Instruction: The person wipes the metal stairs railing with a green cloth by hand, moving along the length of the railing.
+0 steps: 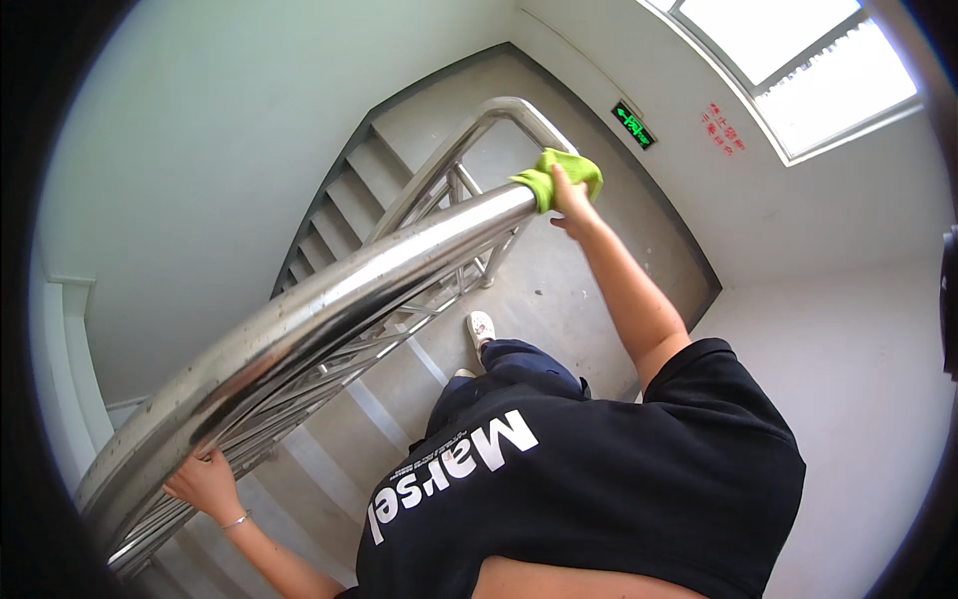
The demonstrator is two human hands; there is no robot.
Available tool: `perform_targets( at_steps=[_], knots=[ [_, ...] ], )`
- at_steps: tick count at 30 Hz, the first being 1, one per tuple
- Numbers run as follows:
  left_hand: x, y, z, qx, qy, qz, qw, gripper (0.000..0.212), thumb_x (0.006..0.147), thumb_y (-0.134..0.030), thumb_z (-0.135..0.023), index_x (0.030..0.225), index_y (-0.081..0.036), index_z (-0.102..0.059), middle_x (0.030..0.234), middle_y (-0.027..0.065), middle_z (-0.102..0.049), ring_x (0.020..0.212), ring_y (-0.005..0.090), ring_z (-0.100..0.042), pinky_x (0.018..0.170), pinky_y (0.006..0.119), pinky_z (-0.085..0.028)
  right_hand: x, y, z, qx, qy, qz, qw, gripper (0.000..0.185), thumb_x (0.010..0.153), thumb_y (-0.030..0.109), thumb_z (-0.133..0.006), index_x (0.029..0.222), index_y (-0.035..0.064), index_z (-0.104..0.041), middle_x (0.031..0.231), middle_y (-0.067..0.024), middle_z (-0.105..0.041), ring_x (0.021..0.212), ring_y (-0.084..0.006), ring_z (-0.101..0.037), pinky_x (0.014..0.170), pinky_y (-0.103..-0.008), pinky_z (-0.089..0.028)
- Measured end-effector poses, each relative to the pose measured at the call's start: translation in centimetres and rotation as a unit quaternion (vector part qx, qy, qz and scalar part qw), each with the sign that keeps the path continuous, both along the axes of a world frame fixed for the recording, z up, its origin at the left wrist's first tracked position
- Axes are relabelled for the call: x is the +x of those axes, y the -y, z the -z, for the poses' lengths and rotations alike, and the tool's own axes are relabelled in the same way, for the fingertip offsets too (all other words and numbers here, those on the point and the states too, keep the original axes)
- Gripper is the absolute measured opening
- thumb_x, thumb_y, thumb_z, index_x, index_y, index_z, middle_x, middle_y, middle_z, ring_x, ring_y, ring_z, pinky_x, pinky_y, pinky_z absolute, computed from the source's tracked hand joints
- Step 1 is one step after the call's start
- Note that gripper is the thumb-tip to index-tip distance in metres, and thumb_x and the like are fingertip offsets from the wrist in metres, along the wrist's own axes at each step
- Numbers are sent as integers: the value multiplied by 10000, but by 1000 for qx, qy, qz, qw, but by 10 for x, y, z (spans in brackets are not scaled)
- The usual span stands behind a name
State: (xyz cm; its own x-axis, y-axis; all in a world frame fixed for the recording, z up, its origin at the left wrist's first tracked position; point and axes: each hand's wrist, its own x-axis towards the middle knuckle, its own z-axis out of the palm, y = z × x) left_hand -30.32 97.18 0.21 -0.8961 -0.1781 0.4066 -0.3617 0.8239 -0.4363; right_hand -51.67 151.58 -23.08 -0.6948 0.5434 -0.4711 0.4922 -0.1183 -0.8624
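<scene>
A polished metal handrail (359,277) runs diagonally from the lower left to the landing, where it bends back. My right hand (575,204) presses a lime-green cloth (550,172) around the handrail near that bend. The cloth wraps over the tube, and my thumb lies on top of it. At the lower left, my left hand (206,483) grips the railing just under the handrail. Its fingertips are partly hidden behind the metal. Scuffs and small dark specks mark the near stretch of the tube.
Concrete steps (359,187) descend beyond the railing. Striped steps (329,457) lie on my side, and my feet in white clogs (480,327) stand by the landing (554,277). A lit green exit sign (633,125) and a window (831,82) are on the wall.
</scene>
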Motion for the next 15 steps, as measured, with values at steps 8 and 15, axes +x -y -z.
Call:
perform_targets(
  at_steps=[8, 15],
  knots=[
    [-1, 6, 12, 0, -87, 106, 990, 394, 569, -102, -757, 836, -79, -469, 890, 80, -501, 940, 289, -468, 928, 430, -321, 67, 157, -148, 281, -325, -371, 823, 402, 826, 380, -500, 1039, 47, -572, 1058, -201, -529, 1036, -351, -470, 930, -454, -313],
    [-8, 4, 9, 26, -96, 116, 988, 405, 556, -104, -733, 878, -80, -488, 885, 94, -500, 953, 306, -462, 947, 432, -309, 99, 256, -231, 330, -551, -459, 614, 603, 721, 419, -654, 1176, 70, -469, 1111, -150, -521, 1002, -320, -502, 895, -403, -368]
  ],
)
